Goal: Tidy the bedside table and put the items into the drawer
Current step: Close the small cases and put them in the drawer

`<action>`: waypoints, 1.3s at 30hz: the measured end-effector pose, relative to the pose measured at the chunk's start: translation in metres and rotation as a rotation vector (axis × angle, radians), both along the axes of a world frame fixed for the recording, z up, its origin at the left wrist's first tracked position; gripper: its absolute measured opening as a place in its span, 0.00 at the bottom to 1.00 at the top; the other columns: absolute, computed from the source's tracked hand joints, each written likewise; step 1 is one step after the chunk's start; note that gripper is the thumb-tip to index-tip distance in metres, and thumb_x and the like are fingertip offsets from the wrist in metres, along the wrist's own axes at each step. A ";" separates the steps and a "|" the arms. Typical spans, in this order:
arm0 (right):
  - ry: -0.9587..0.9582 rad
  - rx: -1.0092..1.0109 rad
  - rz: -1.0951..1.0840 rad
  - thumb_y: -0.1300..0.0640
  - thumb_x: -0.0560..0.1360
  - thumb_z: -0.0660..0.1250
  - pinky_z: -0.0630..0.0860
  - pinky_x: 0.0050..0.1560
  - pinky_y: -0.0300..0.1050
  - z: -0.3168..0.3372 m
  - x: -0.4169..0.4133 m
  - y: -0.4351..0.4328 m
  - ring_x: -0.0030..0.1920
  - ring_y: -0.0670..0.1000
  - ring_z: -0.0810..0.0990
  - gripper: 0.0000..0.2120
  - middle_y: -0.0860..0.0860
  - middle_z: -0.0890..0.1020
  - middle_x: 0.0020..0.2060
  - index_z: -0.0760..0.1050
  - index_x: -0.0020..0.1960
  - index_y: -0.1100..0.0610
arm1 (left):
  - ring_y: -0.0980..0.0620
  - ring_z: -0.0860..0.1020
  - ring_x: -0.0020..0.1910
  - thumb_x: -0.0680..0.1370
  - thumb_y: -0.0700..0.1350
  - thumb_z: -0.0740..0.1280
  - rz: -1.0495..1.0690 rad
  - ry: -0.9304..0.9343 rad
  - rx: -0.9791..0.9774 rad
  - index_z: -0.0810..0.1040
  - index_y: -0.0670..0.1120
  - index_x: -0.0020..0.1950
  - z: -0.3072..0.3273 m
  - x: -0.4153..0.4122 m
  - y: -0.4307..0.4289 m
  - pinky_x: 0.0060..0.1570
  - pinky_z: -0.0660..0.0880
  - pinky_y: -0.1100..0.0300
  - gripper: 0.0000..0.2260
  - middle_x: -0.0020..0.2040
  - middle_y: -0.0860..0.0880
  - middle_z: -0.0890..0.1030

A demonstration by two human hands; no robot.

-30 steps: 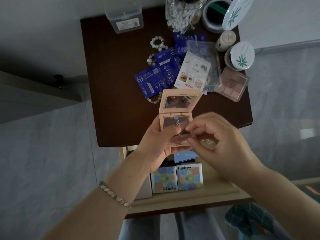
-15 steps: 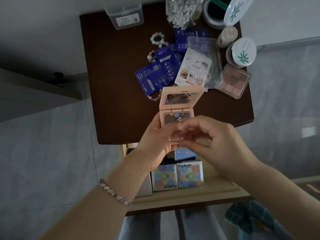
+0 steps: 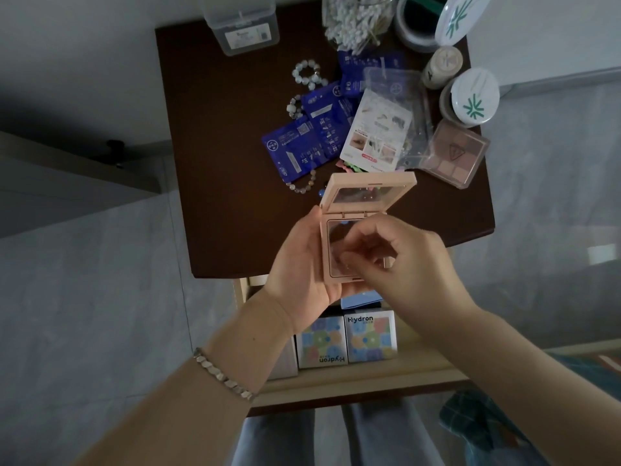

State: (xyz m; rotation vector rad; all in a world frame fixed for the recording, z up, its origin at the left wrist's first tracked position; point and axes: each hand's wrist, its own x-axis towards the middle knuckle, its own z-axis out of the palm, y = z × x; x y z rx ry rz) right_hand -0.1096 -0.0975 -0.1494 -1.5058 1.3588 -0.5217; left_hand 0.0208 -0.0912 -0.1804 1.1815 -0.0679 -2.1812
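My left hand [image 3: 302, 264] holds a pink hinged case [image 3: 368, 186] from its left side, lid raised and mirror facing me, above the front edge of the dark bedside table [image 3: 228, 163]. My right hand [image 3: 410, 264] covers the case's lower tray, thumb and fingers curled together and pinching something small there that I cannot make out. Below both hands the drawer [image 3: 369, 378] stands pulled out, with two Hydron boxes [image 3: 369, 338] and a blue box [image 3: 359, 297] inside.
On the table lie blue sachets [image 3: 302, 142], bead bracelets [image 3: 307, 74], a white card packet [image 3: 376, 136], an eyeshadow palette [image 3: 453, 153], round white compacts [image 3: 473, 99], a cotton swab jar [image 3: 356, 25] and a clear plastic box [image 3: 242, 25]. Wall to the left.
My right hand has slid up and left over the case's tray, hiding the small charm seen there before. The case has tipped slightly and its lid has lowered a little.
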 end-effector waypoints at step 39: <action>-0.263 0.539 -0.458 0.58 0.69 0.70 0.81 0.40 0.39 -0.025 -0.015 0.007 0.39 0.48 0.83 0.07 0.51 0.84 0.39 0.76 0.46 0.56 | 0.60 0.76 0.32 0.76 0.58 0.57 -0.654 -0.988 -0.544 0.75 0.51 0.38 -0.011 0.029 0.011 0.35 0.72 0.66 0.14 0.32 0.54 0.77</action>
